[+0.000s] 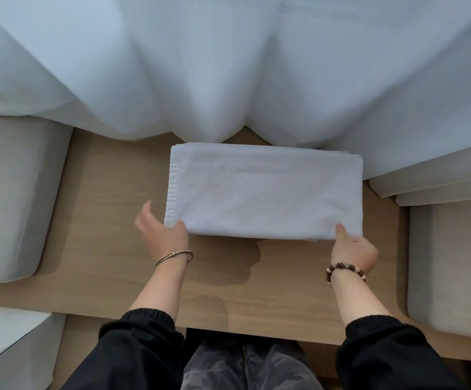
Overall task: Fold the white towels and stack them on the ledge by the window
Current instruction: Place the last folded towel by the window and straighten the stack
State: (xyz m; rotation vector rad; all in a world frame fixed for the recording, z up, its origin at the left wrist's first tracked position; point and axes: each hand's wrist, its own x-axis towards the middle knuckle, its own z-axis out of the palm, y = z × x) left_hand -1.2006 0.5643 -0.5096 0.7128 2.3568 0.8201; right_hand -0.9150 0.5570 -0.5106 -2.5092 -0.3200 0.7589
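Note:
A folded white towel (263, 192) lies flat on the wooden ledge (110, 220), its far edge under the hem of the sheer curtain. It looks like more than one layer, with another edge showing at the back. My left hand (162, 230) is at the towel's near left corner, thumb on top, fingers spread beside it. My right hand (353, 250) pinches the near right corner, thumb on top and fingers under the edge. The near edge is lifted slightly off the ledge.
A sheer white curtain (228, 66) hangs behind the ledge. Grey cushions sit at the left (12, 192) and right (453, 263) of the ledge. A white box (9, 347) stands at the lower left. My knees are below the ledge's front edge.

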